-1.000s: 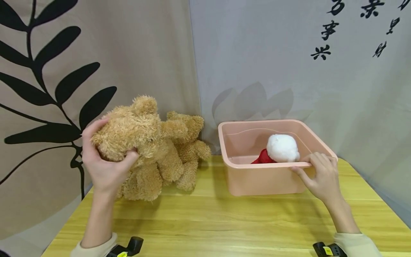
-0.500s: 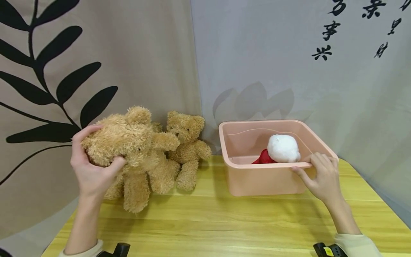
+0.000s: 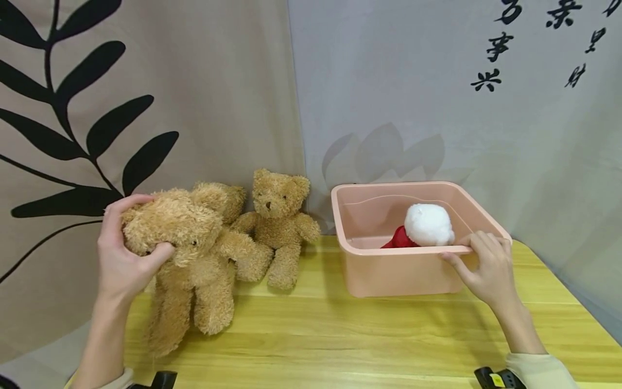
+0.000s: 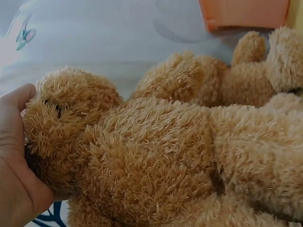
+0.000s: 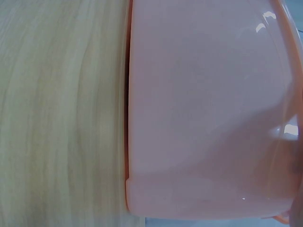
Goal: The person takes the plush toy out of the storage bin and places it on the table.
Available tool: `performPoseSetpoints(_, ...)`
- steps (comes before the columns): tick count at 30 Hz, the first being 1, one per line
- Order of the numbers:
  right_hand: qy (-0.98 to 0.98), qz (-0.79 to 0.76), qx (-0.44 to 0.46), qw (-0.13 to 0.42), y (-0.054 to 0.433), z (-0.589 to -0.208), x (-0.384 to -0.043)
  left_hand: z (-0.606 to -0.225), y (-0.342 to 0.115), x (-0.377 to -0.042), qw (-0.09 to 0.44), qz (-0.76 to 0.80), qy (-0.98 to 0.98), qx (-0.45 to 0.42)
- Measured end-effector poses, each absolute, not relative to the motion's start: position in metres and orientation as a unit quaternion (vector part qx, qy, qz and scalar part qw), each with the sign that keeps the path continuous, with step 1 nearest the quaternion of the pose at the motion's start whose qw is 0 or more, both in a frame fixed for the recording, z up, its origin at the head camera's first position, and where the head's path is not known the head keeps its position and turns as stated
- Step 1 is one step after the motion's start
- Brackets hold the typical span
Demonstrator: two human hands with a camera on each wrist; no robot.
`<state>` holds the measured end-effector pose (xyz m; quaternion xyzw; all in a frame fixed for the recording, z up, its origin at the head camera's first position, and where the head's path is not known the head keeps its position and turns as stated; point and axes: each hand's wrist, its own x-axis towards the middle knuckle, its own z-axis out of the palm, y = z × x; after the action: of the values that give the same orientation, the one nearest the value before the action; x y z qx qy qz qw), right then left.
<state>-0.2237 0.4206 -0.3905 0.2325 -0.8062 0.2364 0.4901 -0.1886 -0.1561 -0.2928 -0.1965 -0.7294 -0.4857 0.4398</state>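
Note:
My left hand (image 3: 123, 265) grips a shaggy tan teddy bear (image 3: 206, 270) by its head, thumb at the front of the face and fingers round the back. The bear hangs upright at the table's left side; whether its feet touch the wood I cannot tell. In the left wrist view, the bear's body (image 4: 147, 156) fills the middle beside the hand. On the right, my right hand (image 3: 488, 270) holds the near rim of a pink plastic bin (image 3: 403, 273), fingers over the edge and thumb outside. A white fluffy toy (image 3: 427, 224) with a red part lies inside the bin.
A second tan teddy bear (image 3: 279, 216) sits against the back curtain, left of the bin. Part of another tan plush (image 3: 235, 202) shows behind the held bear. The wooden table (image 3: 340, 340) has printed curtains (image 3: 233, 81) along its back and left side.
The left hand has brought the held bear down and to the left, nearer the front, uncovering the seated bear's face. The right hand and the bin have stayed in place.

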Motion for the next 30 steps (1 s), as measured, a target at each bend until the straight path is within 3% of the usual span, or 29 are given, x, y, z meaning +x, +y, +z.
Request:
performPoseSetpoints(10,-0.805,0.236,0.233,0.491,0.421,-0.391,-0.224,-0.291,-0.188,-0.184,0.372,-0.450,-0.799,-0.140)
performPoseSetpoints(24,-0.807,0.238,0.228,0.489,0.422,-0.391,-0.223,-0.300,-0.222,-0.189,0.219,-0.339,-0.905,-0.139)
performPoseSetpoints(30,-0.808,0.236,0.228,0.489,0.421,-0.391,-0.223,-0.321,-0.227,-0.200,0.105,-0.317,-0.935,-0.121)
